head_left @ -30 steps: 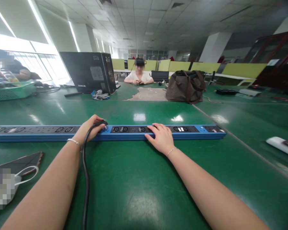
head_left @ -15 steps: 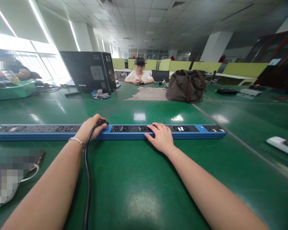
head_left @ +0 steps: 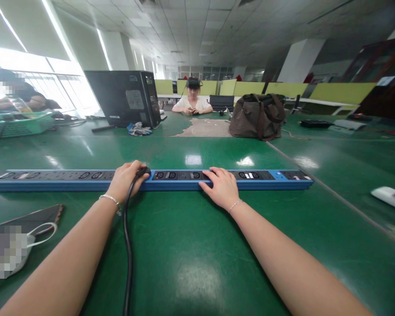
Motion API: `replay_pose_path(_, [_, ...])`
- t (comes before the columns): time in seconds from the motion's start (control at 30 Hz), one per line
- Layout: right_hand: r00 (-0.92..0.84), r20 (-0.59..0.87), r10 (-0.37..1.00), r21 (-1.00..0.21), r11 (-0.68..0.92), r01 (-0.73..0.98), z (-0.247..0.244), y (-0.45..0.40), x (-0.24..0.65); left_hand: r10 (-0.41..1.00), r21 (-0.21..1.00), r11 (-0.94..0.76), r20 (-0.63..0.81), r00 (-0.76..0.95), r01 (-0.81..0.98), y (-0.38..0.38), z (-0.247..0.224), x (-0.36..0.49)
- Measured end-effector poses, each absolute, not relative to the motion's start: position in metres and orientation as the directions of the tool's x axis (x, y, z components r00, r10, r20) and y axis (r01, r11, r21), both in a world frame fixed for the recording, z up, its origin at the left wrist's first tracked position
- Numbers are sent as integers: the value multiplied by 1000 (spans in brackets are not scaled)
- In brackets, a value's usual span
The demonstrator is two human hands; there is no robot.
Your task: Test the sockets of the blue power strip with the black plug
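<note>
A long blue power strip [head_left: 171, 186] with black socket faces lies across the green table in front of me. My left hand [head_left: 125, 179] is closed on a black cable plug [head_left: 145, 171], held low at the strip just left of its middle. Whether the plug sits in a socket is hidden by the fingers. From it the thick black power cable [head_left: 128, 250] runs down towards me. Right of the middle, my right hand [head_left: 220, 186] grips the strip, thumb against the near side and fingers over the top.
Behind the strip stand a black computer case [head_left: 121, 98], crumpled gloves [head_left: 138, 129] and a brown checked bag [head_left: 258, 116]. A green basket [head_left: 23, 125] is at far left. A dark flat item and a white strap [head_left: 46, 227] lie near my left arm. Two people sit beyond.
My left hand, with the plug, has shifted slightly right along the strip, and the cable hangs further right. My right hand stays in place. The view has turned a little.
</note>
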State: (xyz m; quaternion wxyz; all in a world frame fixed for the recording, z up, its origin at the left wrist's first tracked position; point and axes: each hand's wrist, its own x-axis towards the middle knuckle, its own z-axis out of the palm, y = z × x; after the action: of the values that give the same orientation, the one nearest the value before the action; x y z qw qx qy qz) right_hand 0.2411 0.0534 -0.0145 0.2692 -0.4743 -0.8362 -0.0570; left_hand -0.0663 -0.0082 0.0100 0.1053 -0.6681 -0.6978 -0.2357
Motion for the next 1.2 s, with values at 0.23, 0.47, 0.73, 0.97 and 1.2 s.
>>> replay_pose_path(0.23, [-393,511,765,-167,536,827,-14,52,241,901,260,28,412,-137,965,-5,11,-66])
replay_pose_path(0.47, [-391,507,768,-168,533,830,-14,52,241,861,223,-34,502,-85,974,-11,2,-61])
replay_pose_path(0.73, [-401,507,763,-146,535,832,-15,53,241,840,190,-34,538,-75,981,-11,-7,-65])
replay_pose_path(0.97, [-394,515,761,-162,538,827,-15,53,241,880,216,32,457,-130,976,-12,0,-61])
replay_pose_path(1.2, [-396,519,757,-158,540,827,-16,54,241,899,319,21,409,-157,948,-10,-2,-67])
